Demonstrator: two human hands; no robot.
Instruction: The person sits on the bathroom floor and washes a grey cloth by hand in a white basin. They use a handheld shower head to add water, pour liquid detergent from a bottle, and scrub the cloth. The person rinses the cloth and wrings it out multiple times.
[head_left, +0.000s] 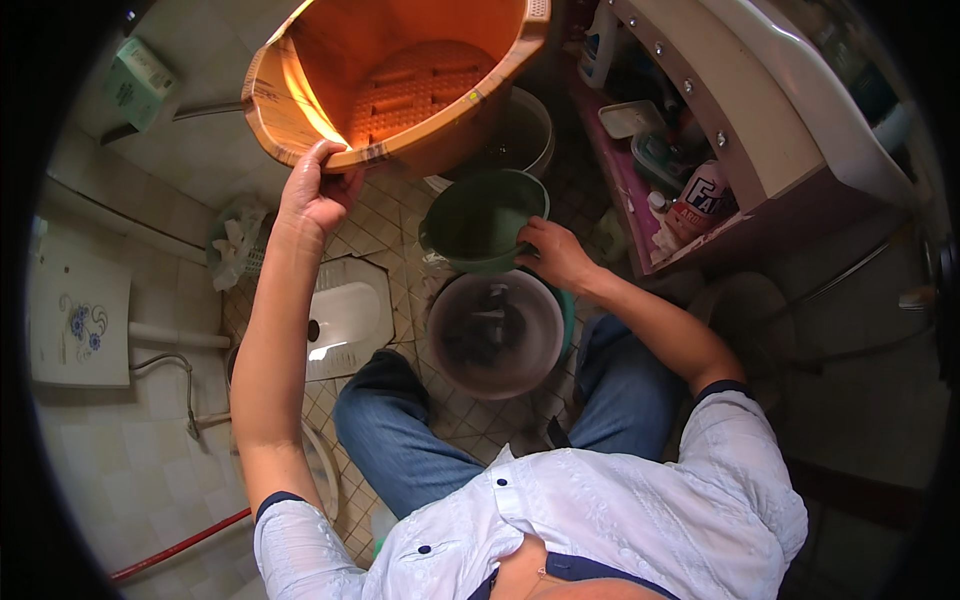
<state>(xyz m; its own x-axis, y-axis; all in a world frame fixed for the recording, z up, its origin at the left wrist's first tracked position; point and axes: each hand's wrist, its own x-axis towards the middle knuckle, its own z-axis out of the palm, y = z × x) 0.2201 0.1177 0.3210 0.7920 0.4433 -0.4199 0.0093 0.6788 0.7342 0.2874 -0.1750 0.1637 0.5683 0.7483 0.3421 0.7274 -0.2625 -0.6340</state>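
Note:
My left hand (319, 191) grips the near rim of a large orange-brown plastic foot-bath tub (427, 150), thumb inside the wall. The tub is tilted so that its bumpy bottom faces me. With my right hand (553, 251) I hold the right edge of a dark green plastic basin (480, 217), fingers over its rim. Just nearer to me, between my knees, stands a pale round basin (495, 337) with something dark inside that I cannot make out. A teal rim (568, 315) shows beneath it on the right.
A white squat toilet (349, 319) is set in the tiled floor at left, beside a bagged waste basket (240, 244). Behind the green basin stands a pale bucket (536, 135). A vanity cabinet (750, 105) with bottles (697, 202) on its purple shelf borders the right.

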